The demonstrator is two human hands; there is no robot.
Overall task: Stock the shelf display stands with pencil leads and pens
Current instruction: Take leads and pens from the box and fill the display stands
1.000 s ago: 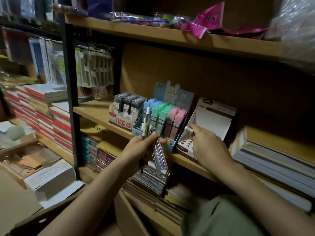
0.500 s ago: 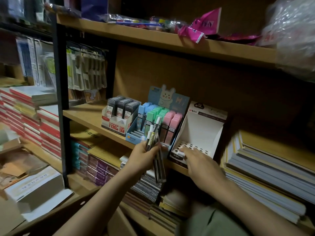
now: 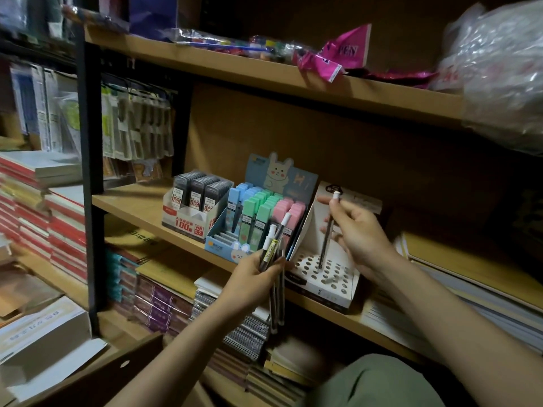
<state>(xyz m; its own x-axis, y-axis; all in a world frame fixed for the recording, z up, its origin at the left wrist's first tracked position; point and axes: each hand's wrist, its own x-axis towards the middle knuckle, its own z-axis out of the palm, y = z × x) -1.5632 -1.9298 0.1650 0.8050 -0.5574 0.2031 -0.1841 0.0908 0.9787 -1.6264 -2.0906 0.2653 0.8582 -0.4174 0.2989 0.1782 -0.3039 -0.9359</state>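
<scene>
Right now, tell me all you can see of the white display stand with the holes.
The white display stand looks like folded cardboard: a tall back panel, angled side walls and a sloping front deck punched with rows of round holes. It sits on the middle wooden shelf, beside the pastel lead box. The right hand holds one pen upright, tip at a hole.

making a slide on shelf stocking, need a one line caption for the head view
Right hand lowers one pen into the white holed display stand while the left hand holds a bundle of pens.

Pink packet lies on upper shelf board. Clear plastic bag sits right of that packet. Spiral notebooks stacked well below it.
</scene>
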